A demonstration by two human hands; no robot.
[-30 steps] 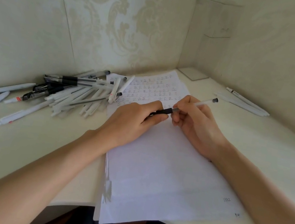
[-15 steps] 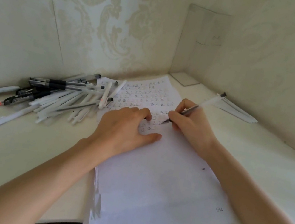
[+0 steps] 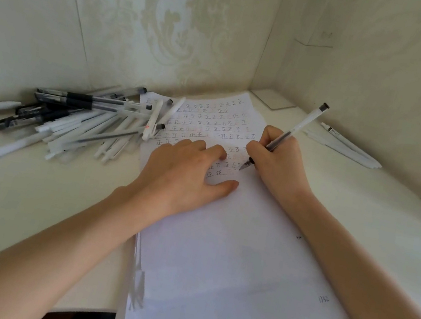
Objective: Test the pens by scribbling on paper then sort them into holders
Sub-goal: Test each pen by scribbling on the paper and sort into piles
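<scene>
Rows of test marks already fill the top of the paper (image 3: 230, 247), where the right hand (image 3: 278, 161) grips a clear gel pen (image 3: 298, 126) tip-down and the left hand (image 3: 186, 176) presses with flat fingers, yet the big pile of pens (image 3: 84, 120) on the tabletop (image 3: 26, 205) looks untested and unsorted.

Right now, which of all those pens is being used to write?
The clear pen gripped in the right hand, tip on the paper; the rest lie loose, most in the pile at left.

Clear pen (image 3: 297, 128) tip-down on marked paper (image 3: 214, 258)
</scene>
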